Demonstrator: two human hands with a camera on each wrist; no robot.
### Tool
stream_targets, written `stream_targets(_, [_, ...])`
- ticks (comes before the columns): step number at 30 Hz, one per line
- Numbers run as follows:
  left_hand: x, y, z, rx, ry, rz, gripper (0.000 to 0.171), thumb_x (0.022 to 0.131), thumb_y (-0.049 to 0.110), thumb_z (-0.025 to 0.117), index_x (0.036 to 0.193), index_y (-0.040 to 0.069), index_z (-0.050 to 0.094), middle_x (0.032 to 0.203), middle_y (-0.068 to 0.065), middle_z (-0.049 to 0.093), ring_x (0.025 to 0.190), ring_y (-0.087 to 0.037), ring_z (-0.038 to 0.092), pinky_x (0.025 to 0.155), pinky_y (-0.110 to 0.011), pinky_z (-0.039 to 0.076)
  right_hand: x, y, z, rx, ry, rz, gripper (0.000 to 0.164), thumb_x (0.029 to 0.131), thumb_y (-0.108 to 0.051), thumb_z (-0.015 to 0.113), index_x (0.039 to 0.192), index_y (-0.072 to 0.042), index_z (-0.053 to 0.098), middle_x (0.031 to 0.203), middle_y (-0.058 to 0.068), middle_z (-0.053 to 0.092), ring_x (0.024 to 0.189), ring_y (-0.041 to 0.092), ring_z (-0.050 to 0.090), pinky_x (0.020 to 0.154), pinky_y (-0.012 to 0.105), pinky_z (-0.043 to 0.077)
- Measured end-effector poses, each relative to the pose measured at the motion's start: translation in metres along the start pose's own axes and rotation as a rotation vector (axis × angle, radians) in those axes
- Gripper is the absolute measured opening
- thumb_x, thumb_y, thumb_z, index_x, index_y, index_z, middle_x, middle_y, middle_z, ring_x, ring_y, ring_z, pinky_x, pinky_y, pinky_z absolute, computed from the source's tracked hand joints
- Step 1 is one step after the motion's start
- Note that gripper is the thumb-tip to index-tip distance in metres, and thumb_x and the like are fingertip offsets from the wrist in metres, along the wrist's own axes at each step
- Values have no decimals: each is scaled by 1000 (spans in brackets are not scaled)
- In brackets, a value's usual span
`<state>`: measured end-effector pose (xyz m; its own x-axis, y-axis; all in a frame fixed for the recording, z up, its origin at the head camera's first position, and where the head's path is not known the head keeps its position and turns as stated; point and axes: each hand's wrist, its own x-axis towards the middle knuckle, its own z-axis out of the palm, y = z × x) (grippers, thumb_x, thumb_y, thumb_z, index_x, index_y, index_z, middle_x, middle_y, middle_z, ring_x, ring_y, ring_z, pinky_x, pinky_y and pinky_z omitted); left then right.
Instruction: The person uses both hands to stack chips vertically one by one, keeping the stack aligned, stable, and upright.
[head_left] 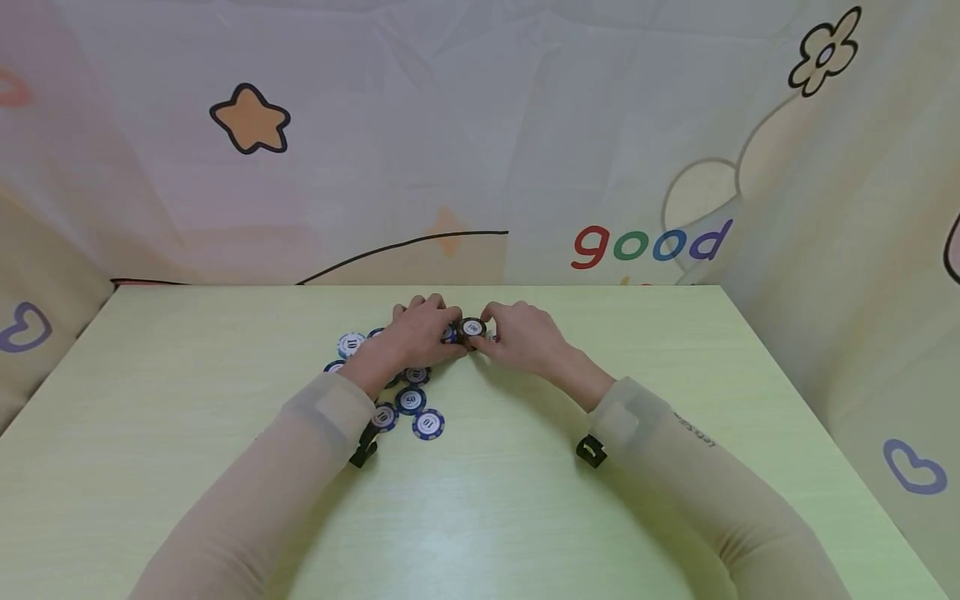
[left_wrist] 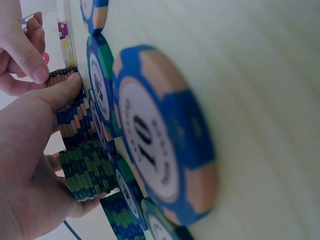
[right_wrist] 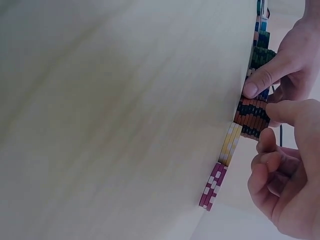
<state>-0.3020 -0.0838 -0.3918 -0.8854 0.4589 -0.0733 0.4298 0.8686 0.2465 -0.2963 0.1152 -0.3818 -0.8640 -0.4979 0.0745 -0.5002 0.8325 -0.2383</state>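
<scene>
Upright stacks of poker chips stand in a row towards the back of the table. My right hand [head_left: 525, 333] pinches the stack of black and orange chips [right_wrist: 252, 120] between thumb and forefinger. Beside it, my left hand [head_left: 423, 329] holds the stack of blue chips [left_wrist: 77, 122], its thumb along the near side and fingers behind. The stack of green chips [left_wrist: 85, 172] stands within the curve of the left hand. That hand covers most of these stacks in the head view.
Several loose chips [head_left: 428, 424] lie flat in front of and left of the stacks, some overlapping. A white-faced chip [head_left: 351, 344] lies at the far left. Short stacks of yellow chips [right_wrist: 230, 145] and purple chips [right_wrist: 212, 186] continue the row by my right hand. A patterned curtain [head_left: 450, 125] hangs behind.
</scene>
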Motion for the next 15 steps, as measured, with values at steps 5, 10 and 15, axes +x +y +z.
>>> stream_targets(5, [-1, 1, -2, 2, 0, -4, 48, 98, 46, 68, 133, 15, 60, 134, -16, 51, 121, -38, 45, 96, -59, 37, 1, 0, 0, 0, 0, 15, 40, 97, -36, 72, 121, -4, 69, 64, -1, 59, 55, 14, 49, 50, 28, 37])
stream_targets(10, [-1, 1, -1, 4, 0, -5, 47, 98, 46, 68, 132, 16, 60, 134, -15, 51, 121, -38, 45, 96, -58, 37, 2, -1, -2, 2, -15, 29, 41, 97, -37, 73, 122, -4, 68, 66, 0, 60, 55, 14, 48, 50, 28, 36])
stream_targets(15, [-1, 1, 0, 8, -4, -5, 47, 98, 47, 67, 132, 16, 60, 135, -15, 51, 122, -37, 45, 97, -59, 36, 2, -1, -1, -2, -26, 43, 45, 97, -39, 72, 124, -4, 66, 66, 0, 60, 55, 14, 50, 51, 28, 37])
